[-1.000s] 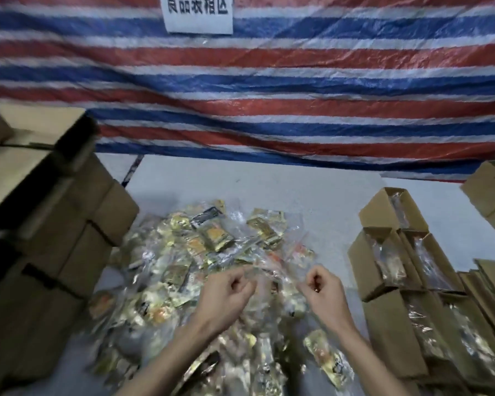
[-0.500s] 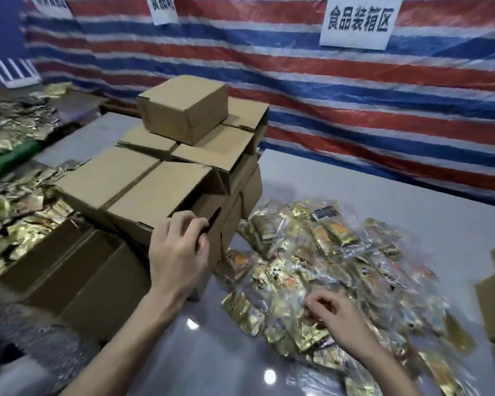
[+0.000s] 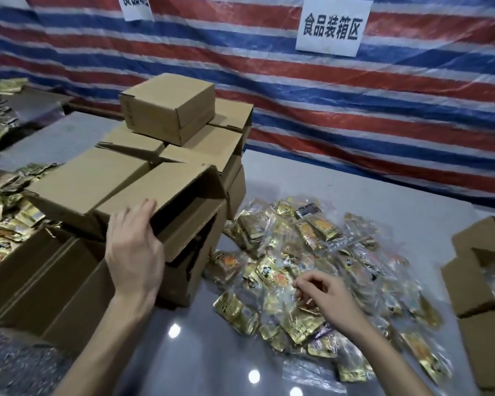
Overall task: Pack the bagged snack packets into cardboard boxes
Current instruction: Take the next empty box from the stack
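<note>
A pile of clear bags of gold snack packets [image 3: 312, 252] covers the grey table [image 3: 355, 184] at centre right. A stack of empty brown cardboard boxes [image 3: 166, 110] stands on the left. My left hand [image 3: 135, 247] grips the near edge of one box [image 3: 160, 190] on that stack, fingers over its top, and the box is tilted up off the boxes beneath. My right hand [image 3: 326, 292] rests on the snack pile with curled fingers pinching a clear snack bag [image 3: 300, 304].
Open boxes holding bagged snacks [image 3: 486, 270] stand at the right edge. Larger open cartons [image 3: 40, 275] sit at lower left, with loose gold packets [image 3: 0, 212] beyond them. A red, white and blue striped tarp [image 3: 355, 104] with a white sign [image 3: 333, 24] hangs behind.
My view swung left from the snack pile to the box stack. My left hand left the pile, reached to the stack, gripped a box and lifted its near edge. My right hand stayed on the bags.
</note>
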The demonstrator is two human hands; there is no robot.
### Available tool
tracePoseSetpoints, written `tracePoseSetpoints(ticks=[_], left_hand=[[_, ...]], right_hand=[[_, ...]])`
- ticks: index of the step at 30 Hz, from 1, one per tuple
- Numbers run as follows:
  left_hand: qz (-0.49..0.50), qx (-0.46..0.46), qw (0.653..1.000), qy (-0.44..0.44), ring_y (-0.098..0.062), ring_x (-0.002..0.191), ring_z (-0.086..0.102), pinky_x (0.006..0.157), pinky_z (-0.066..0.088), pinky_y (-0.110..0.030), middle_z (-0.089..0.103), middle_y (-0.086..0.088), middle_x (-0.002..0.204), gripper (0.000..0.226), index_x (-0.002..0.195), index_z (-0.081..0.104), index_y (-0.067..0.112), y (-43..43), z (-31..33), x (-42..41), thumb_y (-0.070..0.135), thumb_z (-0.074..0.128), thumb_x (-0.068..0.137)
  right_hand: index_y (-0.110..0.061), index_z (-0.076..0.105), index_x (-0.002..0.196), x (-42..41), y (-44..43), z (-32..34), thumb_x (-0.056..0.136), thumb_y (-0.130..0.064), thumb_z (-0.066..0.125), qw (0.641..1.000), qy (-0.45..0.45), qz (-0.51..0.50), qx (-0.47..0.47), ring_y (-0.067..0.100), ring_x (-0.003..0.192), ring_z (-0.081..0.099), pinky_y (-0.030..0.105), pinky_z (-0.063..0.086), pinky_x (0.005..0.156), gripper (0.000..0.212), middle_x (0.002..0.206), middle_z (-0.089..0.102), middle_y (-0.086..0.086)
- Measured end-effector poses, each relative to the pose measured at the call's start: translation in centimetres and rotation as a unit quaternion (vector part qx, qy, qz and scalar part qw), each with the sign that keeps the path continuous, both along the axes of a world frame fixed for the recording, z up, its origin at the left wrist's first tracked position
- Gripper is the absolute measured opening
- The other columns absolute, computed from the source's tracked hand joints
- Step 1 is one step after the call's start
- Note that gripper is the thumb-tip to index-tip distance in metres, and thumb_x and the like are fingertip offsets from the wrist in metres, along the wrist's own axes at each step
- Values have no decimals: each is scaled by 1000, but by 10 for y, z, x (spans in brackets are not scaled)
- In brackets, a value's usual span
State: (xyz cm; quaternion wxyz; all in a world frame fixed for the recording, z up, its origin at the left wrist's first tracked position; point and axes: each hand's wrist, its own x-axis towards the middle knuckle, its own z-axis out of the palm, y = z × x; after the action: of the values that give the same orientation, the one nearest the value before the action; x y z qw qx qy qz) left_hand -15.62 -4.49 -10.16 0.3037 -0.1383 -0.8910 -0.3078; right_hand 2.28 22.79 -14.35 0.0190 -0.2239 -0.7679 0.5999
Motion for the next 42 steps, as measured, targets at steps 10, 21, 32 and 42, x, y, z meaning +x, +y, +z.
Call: tracePoseSetpoints(ticks=[10,21,32,42], left_hand=[[-113,55,989,78,-38,118,59,105,41,-59,67,-11,120,37,121,67,0,20,46,67,-13,52,90],[-345,161,902,-203,0,115,60,98,47,-24,65,23,117,46,116,71,24,80,10,142,-10,54,90],[-324,85,835,-436,-6,112,58,95,44,-21,65,11,120,31,120,66,19,112,-132,170,4,63,93],[-140,126,645,-740,-31,88,73,78,60,-46,76,-12,93,25,92,70,4,94,-213,181,28,65,96]], right_hand=[[-22,69,102,7,-3,-3,98,-27,57,998,36,-53,25,16,79,68,24,57,66,14,89,73,-1],[-28,39,152,70,41,-15,75,-94,34,960,90,-229,-130,25,140,44,57,25,119,101,149,51,4],[-13,51,74,152,22,-81,102,-27,55,954,-205,-212,56,21,79,55,33,39,70,31,71,54,0],[-2,63,105,174,18,-157,104,-21,47,905,-330,-267,-35,31,106,61,36,46,91,25,107,67,15]])
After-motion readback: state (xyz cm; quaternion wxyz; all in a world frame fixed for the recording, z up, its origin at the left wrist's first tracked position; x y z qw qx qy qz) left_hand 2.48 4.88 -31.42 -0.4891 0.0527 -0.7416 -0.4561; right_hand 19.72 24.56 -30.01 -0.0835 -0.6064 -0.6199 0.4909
